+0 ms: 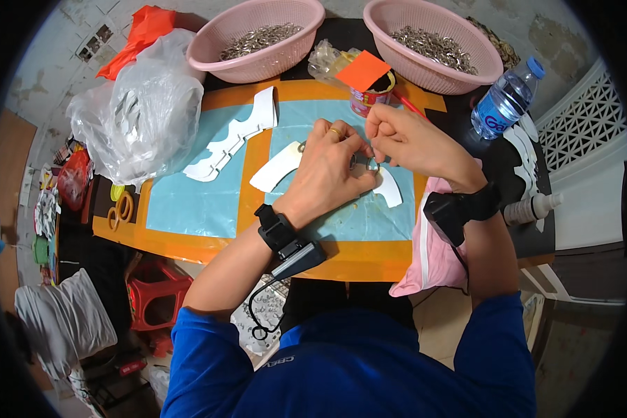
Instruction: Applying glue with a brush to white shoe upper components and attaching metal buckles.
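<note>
My left hand [327, 171] lies over a curved white piece [276, 169] on the blue sheet, its fingers bent and pressing down. To the right of that hand a second white end [389, 189] shows; whether both belong to one piece is hidden. Small shiny metal rings or clasps [373, 166] sit by the left fingertips. Just above them, my right hand [414, 143] is closed in a pinch, and what it grips is too small to make out. Farther left on the sheet lies an overlapping row of notched white pieces [233, 139].
Two pink baskets [209, 59] of small metal parts stand at the back. A bulging plastic bag [136, 118] and scissors [121, 209] are at left. An orange card rests on a tub [362, 103]. At right are a water bottle [505, 101], a pink cloth [425, 254] and a white squeeze bottle [531, 208].
</note>
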### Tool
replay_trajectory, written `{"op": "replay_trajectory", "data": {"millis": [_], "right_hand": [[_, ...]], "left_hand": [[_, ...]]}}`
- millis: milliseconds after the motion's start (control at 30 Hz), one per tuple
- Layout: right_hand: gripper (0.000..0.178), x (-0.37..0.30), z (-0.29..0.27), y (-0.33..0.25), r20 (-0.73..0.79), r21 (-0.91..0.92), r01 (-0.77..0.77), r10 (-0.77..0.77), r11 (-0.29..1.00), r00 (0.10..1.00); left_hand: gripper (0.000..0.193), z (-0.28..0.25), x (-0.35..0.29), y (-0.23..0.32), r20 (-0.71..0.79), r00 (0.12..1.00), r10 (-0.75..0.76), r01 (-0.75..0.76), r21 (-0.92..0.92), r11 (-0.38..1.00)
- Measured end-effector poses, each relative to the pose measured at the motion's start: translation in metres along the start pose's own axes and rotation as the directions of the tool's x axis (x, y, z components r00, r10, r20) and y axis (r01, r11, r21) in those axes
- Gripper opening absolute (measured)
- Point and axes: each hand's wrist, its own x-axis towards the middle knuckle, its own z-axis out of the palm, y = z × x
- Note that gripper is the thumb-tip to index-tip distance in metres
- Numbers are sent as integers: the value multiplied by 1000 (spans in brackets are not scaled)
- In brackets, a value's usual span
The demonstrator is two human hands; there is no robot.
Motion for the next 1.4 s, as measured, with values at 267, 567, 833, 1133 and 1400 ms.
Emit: {"op": "replay_trajectory", "data": {"millis": [267, 567, 833, 1133, 1400], "right_hand": [[10, 2, 1, 5, -41, -20, 36, -37, 999, 998], [7, -1, -1, -11, -55, 33, -36, 38, 999, 998], [11, 7, 5, -2, -263, 154, 97, -54, 983, 963], [17, 19, 28, 5, -445, 68, 354, -290, 933, 848], [12, 14, 47, -1, -396, 136, 435, -354, 890, 847]], "left_hand": [[36, 1, 0, -1, -20, 1000, -7, 5, -77, 997], [17, -20, 2, -2, -67, 974, -216, 194, -244, 950], [19, -49, 6, -49, -347, 831, -434, 165, -591, 790], [28, -45, -1, -56, -227, 799, -557, 229, -741, 631], [26, -48, -47, -16, -289, 848, -444, 289, -449, 846]]}}
